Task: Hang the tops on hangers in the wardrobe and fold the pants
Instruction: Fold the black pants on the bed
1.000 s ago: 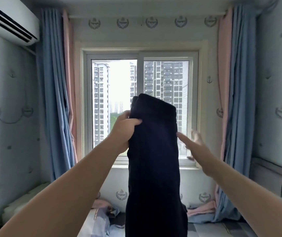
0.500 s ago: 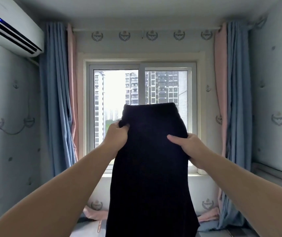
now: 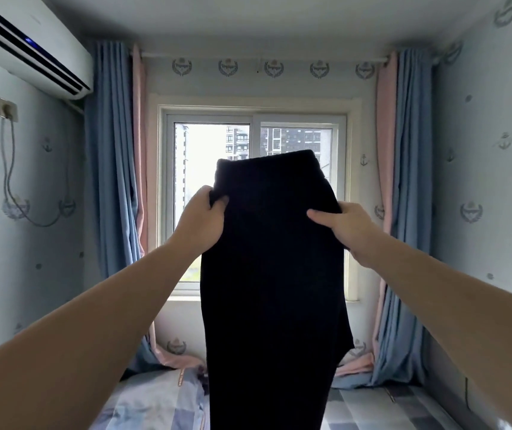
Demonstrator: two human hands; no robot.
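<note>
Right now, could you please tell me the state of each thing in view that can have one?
Pants: held up in the air, hanging down, not yet folded.
Left hand: shut on the pants' left edge.
Right hand: shut on the pants' right edge.
Curtains: drawn open to both sides.
Window: looks closed.
Air conditioner: blue light lit.
Plug: in the wall socket.

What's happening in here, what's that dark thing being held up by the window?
A person is holding up a pair of dark, nearly black fabric pants at arm's length in front of the white-framed window. The left hand pinches one side near the waistband and the right hand grips the other, so the pants hang straight down over the blue checked bed cover. They are spread out, not yet folded.
</note>
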